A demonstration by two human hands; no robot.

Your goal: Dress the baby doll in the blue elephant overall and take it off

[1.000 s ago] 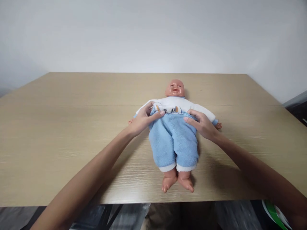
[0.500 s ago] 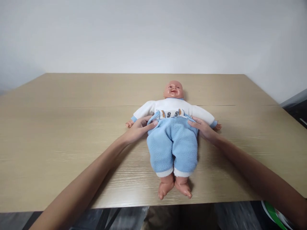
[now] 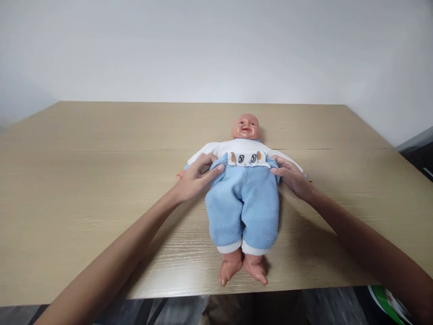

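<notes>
A baby doll lies on its back, its head toward the wall and bare feet near the table's front edge. It wears a white top and light blue fleece pants with white cuffs. The waistband is folded down, showing a white strip with embroidered eyes. My left hand pinches the waistband at one side, thumb on top and fingers curled behind. At the opposite side my right hand pinches the waistband too. Both forearms partly cover the doll's sleeves and hands.
The wooden table has a seam running across it behind the doll's shoulders. A pale wall rises at its far edge. Below the front edge at right is a round object with a green band. Something black stands beyond the right edge.
Both hands have lifted slightly with the waistband pinched in them. The white strip with the eyes now shows more fully, and the doll's feet have shifted a little toward me.
</notes>
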